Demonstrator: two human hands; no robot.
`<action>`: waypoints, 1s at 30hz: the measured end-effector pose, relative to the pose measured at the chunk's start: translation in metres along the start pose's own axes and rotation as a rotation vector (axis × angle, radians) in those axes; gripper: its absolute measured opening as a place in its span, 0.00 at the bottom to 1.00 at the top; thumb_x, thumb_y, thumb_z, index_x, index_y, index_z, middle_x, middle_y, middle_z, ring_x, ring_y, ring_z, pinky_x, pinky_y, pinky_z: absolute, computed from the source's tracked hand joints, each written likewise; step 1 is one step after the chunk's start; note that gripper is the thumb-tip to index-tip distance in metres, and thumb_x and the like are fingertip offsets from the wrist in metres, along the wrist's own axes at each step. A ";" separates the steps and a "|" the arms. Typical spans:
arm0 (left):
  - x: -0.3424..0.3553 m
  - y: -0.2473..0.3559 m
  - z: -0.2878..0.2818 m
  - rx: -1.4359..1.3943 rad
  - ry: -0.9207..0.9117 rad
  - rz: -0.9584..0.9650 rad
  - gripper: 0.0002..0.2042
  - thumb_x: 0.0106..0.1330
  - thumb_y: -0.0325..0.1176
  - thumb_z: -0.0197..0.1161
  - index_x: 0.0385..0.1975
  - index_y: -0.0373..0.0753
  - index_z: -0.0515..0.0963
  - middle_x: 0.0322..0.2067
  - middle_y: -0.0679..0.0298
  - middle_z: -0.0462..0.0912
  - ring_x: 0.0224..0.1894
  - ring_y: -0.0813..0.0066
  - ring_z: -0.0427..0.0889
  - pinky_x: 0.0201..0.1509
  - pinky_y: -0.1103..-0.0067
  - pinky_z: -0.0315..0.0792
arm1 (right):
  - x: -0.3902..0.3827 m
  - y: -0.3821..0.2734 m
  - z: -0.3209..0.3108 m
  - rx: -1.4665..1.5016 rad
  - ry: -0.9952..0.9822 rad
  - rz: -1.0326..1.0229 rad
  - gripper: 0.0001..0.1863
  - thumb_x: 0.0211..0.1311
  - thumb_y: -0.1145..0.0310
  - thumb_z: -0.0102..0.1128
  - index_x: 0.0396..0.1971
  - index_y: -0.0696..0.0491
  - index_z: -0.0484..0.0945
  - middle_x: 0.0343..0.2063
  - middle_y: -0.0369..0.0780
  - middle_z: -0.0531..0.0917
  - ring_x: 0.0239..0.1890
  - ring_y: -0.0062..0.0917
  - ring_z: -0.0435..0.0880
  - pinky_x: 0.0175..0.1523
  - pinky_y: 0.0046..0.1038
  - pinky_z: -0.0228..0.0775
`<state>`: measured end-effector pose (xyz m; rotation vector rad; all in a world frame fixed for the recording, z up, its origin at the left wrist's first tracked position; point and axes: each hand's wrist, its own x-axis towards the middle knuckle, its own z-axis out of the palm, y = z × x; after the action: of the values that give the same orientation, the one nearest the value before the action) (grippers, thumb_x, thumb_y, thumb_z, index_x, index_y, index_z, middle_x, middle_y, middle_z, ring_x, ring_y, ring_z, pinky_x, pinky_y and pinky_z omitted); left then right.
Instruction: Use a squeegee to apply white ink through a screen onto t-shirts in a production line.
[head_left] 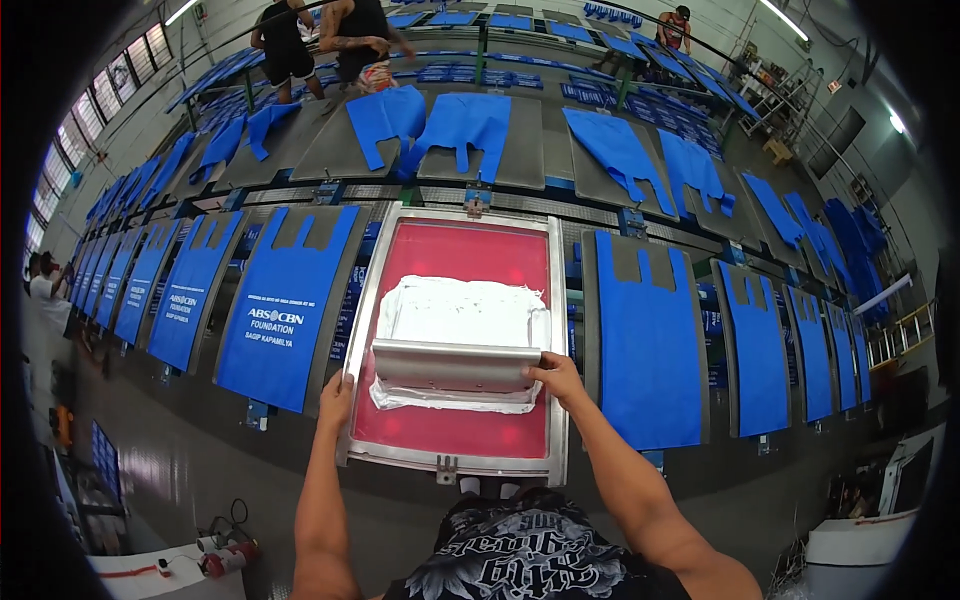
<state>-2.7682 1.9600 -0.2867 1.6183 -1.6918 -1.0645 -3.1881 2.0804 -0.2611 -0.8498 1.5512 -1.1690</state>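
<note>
In front of me lies a screen printing frame [557,300] with a silver metal rim and red mesh [450,432]. Thick white ink [455,312] covers the middle of the mesh in a rough rectangle. A wide metal squeegee [450,366] stands crosswise in the ink. My right hand [557,378] grips the squeegee's right end, thumb on the near side. With my left hand [337,400] I hold the frame's left rim, near its lower part. What lies under the frame is hidden.
Blue printed bags [275,330] lie flat on boards to the left; plain blue bags [650,350] lie on boards to the right. More blue bags [465,130] drape over a row behind. Two people [350,40] stand far left, another person [675,28] far right.
</note>
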 end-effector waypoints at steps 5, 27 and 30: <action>-0.049 0.060 0.031 -0.117 -0.016 -0.048 0.17 0.68 0.35 0.54 0.53 0.33 0.71 0.45 0.54 0.80 0.51 0.73 0.75 0.54 0.77 0.67 | -0.044 -0.020 -0.074 -0.090 0.057 -0.011 0.18 0.44 0.67 0.70 0.35 0.60 0.81 0.27 0.36 0.81 0.33 0.21 0.77 0.41 0.25 0.69; -0.185 0.183 0.345 -0.189 -0.080 -0.028 0.20 0.68 0.41 0.55 0.53 0.34 0.72 0.43 0.53 0.81 0.47 0.70 0.79 0.51 0.77 0.69 | -0.127 0.035 -0.422 -0.068 0.110 -0.003 0.18 0.43 0.72 0.69 0.38 0.61 0.81 0.29 0.38 0.82 0.32 0.20 0.78 0.41 0.22 0.69; -0.183 0.190 0.351 -0.228 -0.067 -0.071 0.18 0.68 0.38 0.54 0.53 0.34 0.72 0.43 0.56 0.81 0.46 0.73 0.78 0.51 0.78 0.69 | -0.117 0.034 -0.429 -0.067 0.091 -0.004 0.18 0.43 0.72 0.69 0.37 0.61 0.81 0.28 0.38 0.82 0.33 0.19 0.78 0.41 0.22 0.69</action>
<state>-3.1430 2.1890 -0.2885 1.5205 -1.5015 -1.3088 -3.5666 2.3146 -0.2346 -0.8532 1.6715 -1.1784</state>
